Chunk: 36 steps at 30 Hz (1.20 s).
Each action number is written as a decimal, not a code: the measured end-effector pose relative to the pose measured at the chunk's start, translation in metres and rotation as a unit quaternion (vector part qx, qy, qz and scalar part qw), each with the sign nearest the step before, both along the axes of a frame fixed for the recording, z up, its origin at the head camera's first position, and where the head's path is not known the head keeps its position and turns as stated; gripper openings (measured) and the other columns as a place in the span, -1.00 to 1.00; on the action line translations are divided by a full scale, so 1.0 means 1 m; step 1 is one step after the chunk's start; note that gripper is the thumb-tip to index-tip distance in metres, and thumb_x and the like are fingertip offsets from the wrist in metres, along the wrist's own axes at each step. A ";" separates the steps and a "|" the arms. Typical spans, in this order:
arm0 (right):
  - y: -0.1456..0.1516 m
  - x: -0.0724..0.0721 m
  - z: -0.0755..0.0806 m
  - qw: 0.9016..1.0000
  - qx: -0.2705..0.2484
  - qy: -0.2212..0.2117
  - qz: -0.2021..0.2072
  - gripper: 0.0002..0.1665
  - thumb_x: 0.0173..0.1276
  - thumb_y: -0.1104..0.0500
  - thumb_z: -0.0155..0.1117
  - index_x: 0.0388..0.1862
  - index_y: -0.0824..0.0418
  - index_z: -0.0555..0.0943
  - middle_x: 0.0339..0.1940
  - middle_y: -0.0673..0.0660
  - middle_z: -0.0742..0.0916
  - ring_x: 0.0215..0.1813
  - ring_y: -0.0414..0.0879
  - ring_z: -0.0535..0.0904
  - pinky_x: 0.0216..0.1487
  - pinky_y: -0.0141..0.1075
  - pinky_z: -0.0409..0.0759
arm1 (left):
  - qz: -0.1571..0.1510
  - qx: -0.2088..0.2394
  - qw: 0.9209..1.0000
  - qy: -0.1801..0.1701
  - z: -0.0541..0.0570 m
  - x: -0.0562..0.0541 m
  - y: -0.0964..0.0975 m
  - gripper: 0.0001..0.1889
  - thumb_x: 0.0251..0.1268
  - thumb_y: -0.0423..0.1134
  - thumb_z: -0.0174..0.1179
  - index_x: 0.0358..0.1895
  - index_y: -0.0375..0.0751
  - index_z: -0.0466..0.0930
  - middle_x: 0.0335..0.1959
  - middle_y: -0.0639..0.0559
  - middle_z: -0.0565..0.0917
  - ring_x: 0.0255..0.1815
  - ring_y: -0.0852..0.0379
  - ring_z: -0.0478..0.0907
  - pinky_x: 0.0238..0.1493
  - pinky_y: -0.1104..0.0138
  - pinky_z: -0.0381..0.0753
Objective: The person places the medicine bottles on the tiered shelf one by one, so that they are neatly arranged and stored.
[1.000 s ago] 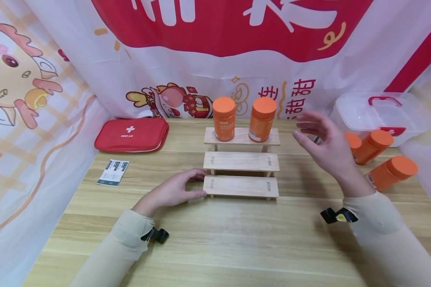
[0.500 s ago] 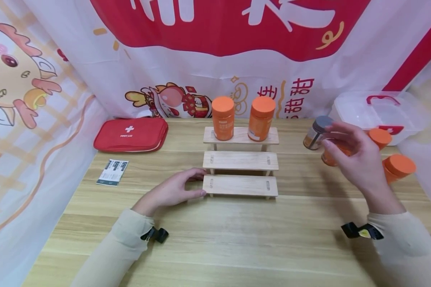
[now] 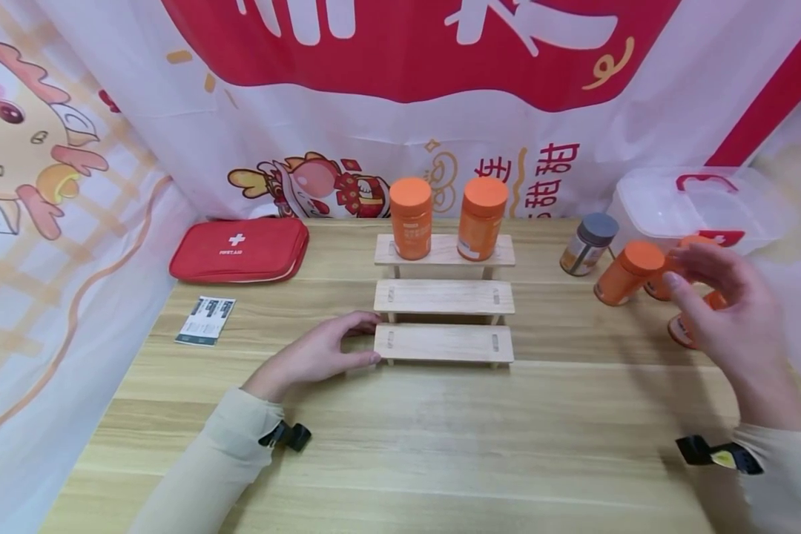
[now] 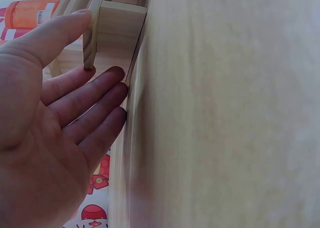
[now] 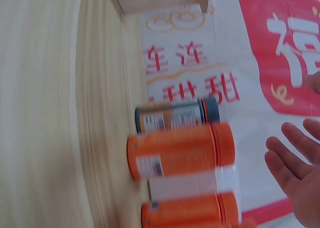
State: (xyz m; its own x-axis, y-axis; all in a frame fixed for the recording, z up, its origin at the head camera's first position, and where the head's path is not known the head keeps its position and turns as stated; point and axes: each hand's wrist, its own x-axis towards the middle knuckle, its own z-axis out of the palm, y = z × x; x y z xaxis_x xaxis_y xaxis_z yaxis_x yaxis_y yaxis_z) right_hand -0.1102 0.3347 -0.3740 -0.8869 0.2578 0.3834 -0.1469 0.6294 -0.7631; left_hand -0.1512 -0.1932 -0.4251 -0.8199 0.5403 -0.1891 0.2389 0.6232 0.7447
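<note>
My left hand [image 3: 310, 356] is at the left end of a three-tier wooden stand [image 3: 443, 343]. In the left wrist view, its thumb and index finger pinch the edges of the lowest plank [image 4: 90, 43], other fingers extended. Two orange bottles [image 3: 411, 226] stand upright on the top tier; the lower tiers are bare. Over on the right, my right hand [image 3: 741, 319] hovers with fingers spread loosely and nothing in them. Just beside it stand several orange-capped bottles [image 3: 619, 280], some partly hidden behind the hand, and a grey-capped bottle [image 5: 172, 117].
A clear plastic box [image 3: 647, 200] with a red handle sits at the back right. At the left lie a red first-aid pouch [image 3: 240, 252] and a small printed card [image 3: 205, 320]. Printed cloth [image 3: 347, 126] hangs along the back.
My right hand has moved right and toward the table's front, from beside the top tier to the bottles, uncovering the grey-capped one. The left hand keeps its place at the stand.
</note>
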 end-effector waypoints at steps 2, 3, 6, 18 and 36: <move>0.007 0.004 -0.001 0.999 0.014 -0.029 -0.034 -0.37 0.61 0.12 0.34 0.59 -0.10 0.48 0.36 -0.19 0.66 0.27 -0.43 0.49 0.52 -0.61 0.36 | 0.001 -0.002 1.000 0.000 0.001 0.000 0.000 -0.37 0.43 0.00 0.46 0.49 -0.01 0.51 0.44 0.00 0.64 0.54 -0.05 0.52 0.64 -0.11 0.41; 0.011 0.006 -0.001 0.997 0.019 -0.048 -0.049 -0.36 0.64 0.08 0.30 0.62 -0.15 0.44 0.43 -0.14 0.64 0.33 -0.40 0.48 0.58 -0.55 0.33 | 0.001 -0.002 1.000 0.000 0.001 0.000 0.000 -0.37 0.44 0.00 0.46 0.49 -0.01 0.51 0.44 0.00 0.64 0.54 -0.05 0.52 0.64 -0.11 0.41; 0.021 0.011 -0.002 0.991 0.020 -0.091 -0.093 -0.34 0.69 0.00 0.21 0.68 -0.22 0.34 0.61 -0.04 0.54 0.55 -0.27 0.42 0.71 -0.39 0.25 | 0.001 -0.003 1.000 0.001 0.001 0.000 0.000 -0.37 0.43 0.00 0.46 0.49 -0.02 0.51 0.44 0.00 0.64 0.54 -0.05 0.52 0.64 -0.11 0.40; 0.058 0.017 -0.018 0.972 -0.049 -0.136 -0.187 -0.32 0.70 -0.04 0.16 0.71 -0.28 0.26 0.72 -0.18 0.39 0.74 -0.24 0.25 0.78 -0.35 0.12 | 0.001 -0.003 1.000 0.004 0.001 0.000 -0.001 -0.38 0.44 -0.01 0.46 0.48 -0.02 0.51 0.44 0.00 0.64 0.54 -0.06 0.52 0.64 -0.12 0.39; 0.102 0.025 -0.060 0.974 -0.026 -0.212 -0.068 -0.03 0.66 -0.09 0.23 0.83 -0.19 -0.06 0.85 0.16 0.13 0.77 -0.02 0.20 0.43 -0.79 0.25 | -0.005 -0.001 1.000 0.012 -0.001 0.000 0.000 -0.38 0.44 -0.02 0.46 0.48 -0.04 0.51 0.44 -0.01 0.65 0.52 -0.05 0.54 0.64 -0.11 0.41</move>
